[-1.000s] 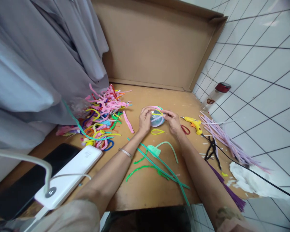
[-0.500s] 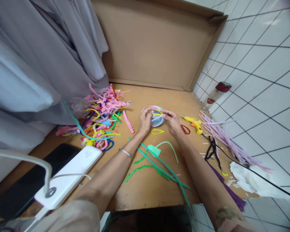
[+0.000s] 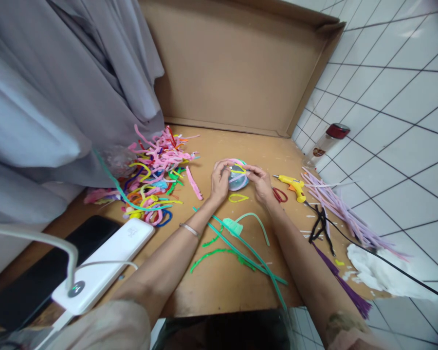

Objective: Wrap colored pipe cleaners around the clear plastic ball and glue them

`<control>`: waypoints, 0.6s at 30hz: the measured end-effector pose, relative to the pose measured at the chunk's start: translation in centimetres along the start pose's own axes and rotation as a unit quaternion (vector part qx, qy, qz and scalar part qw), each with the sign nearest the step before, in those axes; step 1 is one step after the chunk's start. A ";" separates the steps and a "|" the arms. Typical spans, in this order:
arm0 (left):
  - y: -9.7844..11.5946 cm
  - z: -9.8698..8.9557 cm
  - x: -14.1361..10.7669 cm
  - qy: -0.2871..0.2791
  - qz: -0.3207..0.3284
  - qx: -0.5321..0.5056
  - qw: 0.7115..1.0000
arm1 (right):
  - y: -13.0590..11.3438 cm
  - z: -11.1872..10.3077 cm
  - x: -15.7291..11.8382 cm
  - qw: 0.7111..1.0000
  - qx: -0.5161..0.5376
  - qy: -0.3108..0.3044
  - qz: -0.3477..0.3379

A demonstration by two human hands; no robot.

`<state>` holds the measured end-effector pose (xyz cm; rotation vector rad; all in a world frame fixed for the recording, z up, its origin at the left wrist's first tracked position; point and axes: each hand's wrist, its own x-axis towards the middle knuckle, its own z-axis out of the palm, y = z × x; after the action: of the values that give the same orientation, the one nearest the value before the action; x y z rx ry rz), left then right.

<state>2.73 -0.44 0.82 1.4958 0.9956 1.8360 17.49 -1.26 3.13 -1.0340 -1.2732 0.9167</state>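
Between my two hands sits a clear round plastic piece (image 3: 237, 183) with pink, lilac and green pipe cleaners around it. My left hand (image 3: 219, 181) is closed on its left side. My right hand (image 3: 260, 182) pinches at its right edge, by a yellow pipe cleaner loop (image 3: 238, 169) that lies across its upper part. Another yellow loop (image 3: 238, 198) rests on the table just below. To the right of my right hand lies a dark red loop (image 3: 280, 195). Fingertip contact is partly hidden.
Mixed pipe cleaners (image 3: 164, 160) are heaped at left, near a white power bank (image 3: 109, 262). Green stems (image 3: 241, 248) lie between my forearms. On the right are a yellow glue gun (image 3: 294, 187) with its cord, lilac stems (image 3: 345, 214) and a bottle (image 3: 324, 143). Cardboard (image 3: 233, 68) stands behind.
Almost nothing differs. Both hands stay on the clear round piece, and the yellow loop on it has shifted only very slightly.
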 end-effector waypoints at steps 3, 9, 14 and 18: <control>0.0 0.0 0.0 -0.002 0.002 -0.001 1.000 | 0.1 0.1 0.0 1.000 0.011 0.006 -0.001; -0.1 0.2 -0.1 0.004 0.009 -0.007 1.000 | 0.1 0.1 0.1 1.000 0.029 0.009 0.000; 0.0 0.2 -0.2 0.002 -0.001 0.003 1.000 | 0.0 0.1 0.0 1.000 0.014 0.008 0.005; 0.0 0.1 -0.2 0.004 0.010 -0.005 1.000 | 0.1 0.2 0.0 1.000 0.027 0.008 -0.003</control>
<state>2.92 -0.60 0.71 1.4991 0.9771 1.8595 17.29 -1.22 3.04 -0.9917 -1.2312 0.9316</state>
